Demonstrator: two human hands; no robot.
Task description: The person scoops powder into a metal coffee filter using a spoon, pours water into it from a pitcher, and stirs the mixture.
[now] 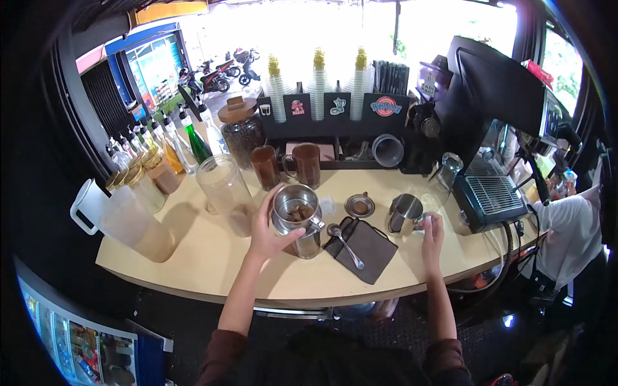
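Observation:
My left hand (270,231) is wrapped round a steel pot (308,246) topped by a metal filter cup with brown contents (299,211). On the right, my right hand (431,233) has its fingers closed at the handle of a steel pitcher (405,213), which stands on the counter. Between the hands a spoon (347,248) lies on a dark folded cloth (373,258). Behind the cloth sits a small round metal lid (360,205). Two brown mugs (265,168) (305,165) stand behind the pot.
Left on the wooden counter (193,273) stand a clear canister (224,186), a frosted pitcher (138,222), jars and syrup bottles (195,136). Cup stacks (318,90) line the back. An espresso machine (492,193) and a person's white sleeve (566,225) are at right.

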